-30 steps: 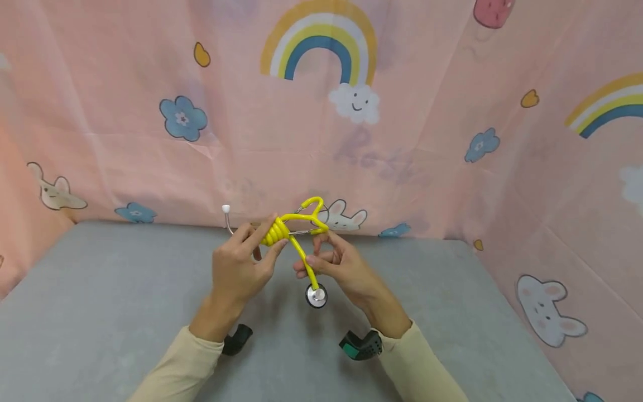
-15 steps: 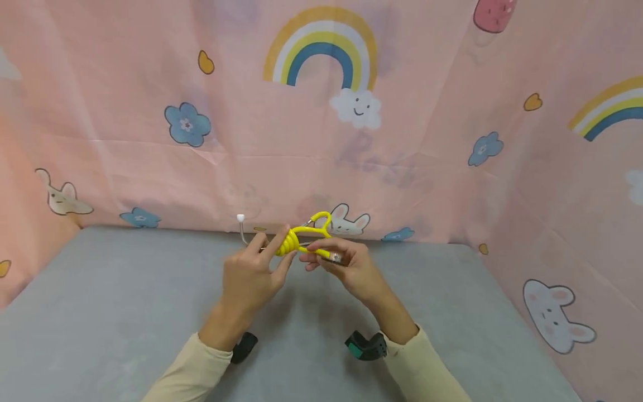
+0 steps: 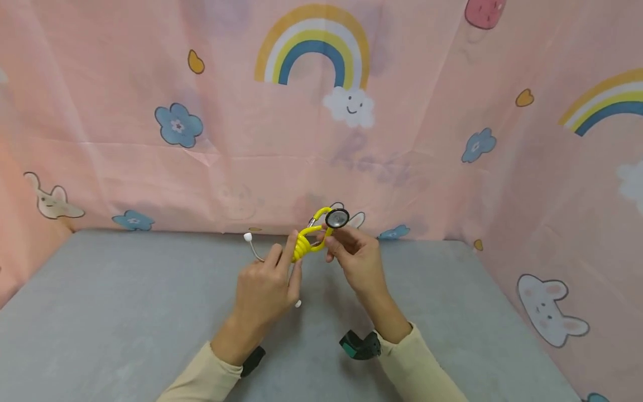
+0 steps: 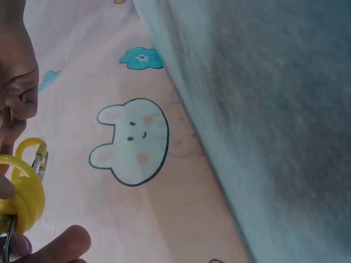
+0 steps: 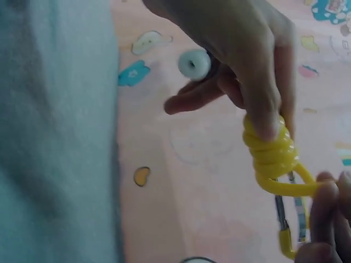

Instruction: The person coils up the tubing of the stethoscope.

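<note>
Both hands hold a stethoscope in the air above the table. Its yellow tubing (image 3: 301, 246) is wound in several tight turns round the metal ear tubes. My left hand (image 3: 266, 287) grips these coils between fingers and thumb. With thumb and fingers, my right hand (image 3: 363, 259) pinches the free tubing close to the round chest piece (image 3: 337, 218), which points up with its flat face towards the head camera. One white ear tip (image 3: 248, 237) sticks out at the upper left; another white ear tip (image 3: 298, 304) shows below the left hand. In the right wrist view, the coils (image 5: 269, 148) are seen close up.
A grey table (image 3: 150, 312) lies beneath the hands. Behind it hangs a pink printed cloth (image 3: 402, 190), which also runs along the right side. A black wrist device (image 3: 360, 345) sits at the right cuff, another dark device (image 3: 253, 361) at the left.
The chest piece, which hung below the right hand, has swung up above it, face outward. My left hand has moved right with the coils, and the lower ear tip has come into view.
</note>
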